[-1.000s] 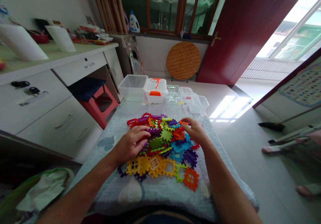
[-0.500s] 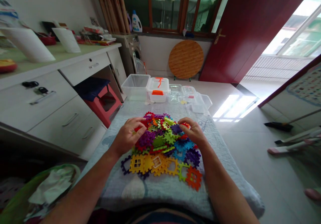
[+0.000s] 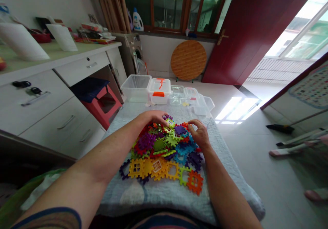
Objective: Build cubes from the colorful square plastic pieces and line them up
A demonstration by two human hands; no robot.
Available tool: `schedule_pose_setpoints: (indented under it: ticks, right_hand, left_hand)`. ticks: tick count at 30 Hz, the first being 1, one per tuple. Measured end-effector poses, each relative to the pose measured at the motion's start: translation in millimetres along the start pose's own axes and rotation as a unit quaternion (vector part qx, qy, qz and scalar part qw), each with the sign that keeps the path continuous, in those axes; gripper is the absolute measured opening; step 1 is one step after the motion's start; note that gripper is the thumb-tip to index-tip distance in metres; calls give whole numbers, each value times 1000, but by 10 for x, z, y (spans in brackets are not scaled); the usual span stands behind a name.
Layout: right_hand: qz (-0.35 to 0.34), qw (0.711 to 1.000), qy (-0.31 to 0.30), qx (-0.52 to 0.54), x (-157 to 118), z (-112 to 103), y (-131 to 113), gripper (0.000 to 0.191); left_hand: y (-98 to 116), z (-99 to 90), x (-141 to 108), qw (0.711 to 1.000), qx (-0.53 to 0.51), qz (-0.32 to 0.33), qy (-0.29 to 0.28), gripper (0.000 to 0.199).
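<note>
A pile of toothed plastic building pieces [image 3: 159, 143] in many colours lies on the cloth-covered table. My left hand [image 3: 156, 117] reaches over the pile's far side, fingers stretched and thumb apart, beside a yellow-green window piece [image 3: 170, 122]. At the right edge of the pile is my right hand [image 3: 200, 135], its thumb and forefinger curved and apart near a dark purple piece [image 3: 180, 130] and some red ones. Nearer me, a row of yellow pieces [image 3: 147, 167] runs to a green frame [image 3: 183, 176] and an orange window piece [image 3: 195, 182].
Along the table's far end stand an open clear bin [image 3: 135, 89], a clear box with orange latches [image 3: 159, 91] and several clear lids and trays [image 3: 176, 94]. To the left are a white desk [image 3: 87, 63] and a pink stool [image 3: 104, 109].
My left hand has moved right and farther away, from the pile's left side to its far side. My right hand stays by the right edge. The view has shifted slightly.
</note>
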State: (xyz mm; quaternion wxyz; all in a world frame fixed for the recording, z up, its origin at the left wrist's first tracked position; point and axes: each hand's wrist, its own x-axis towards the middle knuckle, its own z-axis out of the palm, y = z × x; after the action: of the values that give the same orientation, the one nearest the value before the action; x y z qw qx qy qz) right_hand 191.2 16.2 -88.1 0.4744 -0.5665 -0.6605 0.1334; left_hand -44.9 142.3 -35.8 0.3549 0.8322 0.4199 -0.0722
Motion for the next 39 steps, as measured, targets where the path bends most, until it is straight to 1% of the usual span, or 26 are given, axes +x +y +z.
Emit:
schedule_pose_setpoints:
  ticks: [2, 8, 10, 12, 15, 17, 21, 24, 26, 28, 30, 31, 32, 34, 36, 37, 39]
  right_hand:
    - [6, 1000, 7, 3, 8, -3, 30, 13]
    - [38, 999, -2, 18, 9, -20, 62, 14]
    - [50, 998, -3, 25, 9, -30, 76, 15]
    - [57, 998, -6, 30, 12, -36, 90, 15]
    - [56, 998, -16, 28, 15, -35, 100, 15]
    - [51, 998, -24, 21, 14, -31, 91, 15]
    - [54, 998, -32, 17, 4, -20, 56, 16]
    - [63, 997, -34, 22, -5, -17, 38, 17]
    - [68, 997, -35, 24, -8, -21, 38, 17]
    - [68, 997, -37, 25, -9, -29, 44, 17]
    - [66, 997, -40, 24, -8, -37, 55, 18]
    - [66, 997, -42, 23, -8, -40, 61, 18]
    - [66, 997, -44, 20, -7, -43, 67, 19]
    - [70, 996, -46, 12, -9, -46, 80, 20]
    - [73, 996, -49, 0, -14, -49, 91, 21]
    - [73, 996, -54, -6, -18, -52, 96, 23]
    - [67, 995, -76, -15, -26, -56, 98, 30]
  left_hand:
    - [43, 22, -49, 1000, 7, 23, -3, 76]
    - [186, 130, -399, 992, 47, 101, 58, 60]
    - [205, 183, -538, 984, 73, 129, 96, 54]
    - [197, 251, -676, 972, 103, 151, 147, 52]
    - [142, 378, -868, 952, 132, 172, 215, 54]
    - [92, 473, -977, 939, 146, 183, 253, 51]
    - [23, 659, -1157, 913, 184, 187, 311, 41]
    - [20, 767, -1296, 907, 201, 191, 316, 30]
    - [18, 827, -1418, 907, 187, 188, 328, 22]
    - [-9, 896, -1577, 899, 157, 170, 371, 16]
    - [-72, 1004, -1766, 889, 129, 131, 418, 14]
    - [-114, 1078, -1866, 891, 121, 107, 425, 22]
    - [-160, 1167, -1962, 895, 114, 87, 423, 37]
    - [-249, 1377, -2122, 913, 102, 52, 392, 76]
    - [-318, 1591, -2212, 922, 104, 31, 370, 103]
    - [-342, 1682, -2226, 925, 109, 25, 363, 111]
    - [-370, 1804, -2197, 926, 119, 20, 358, 116]
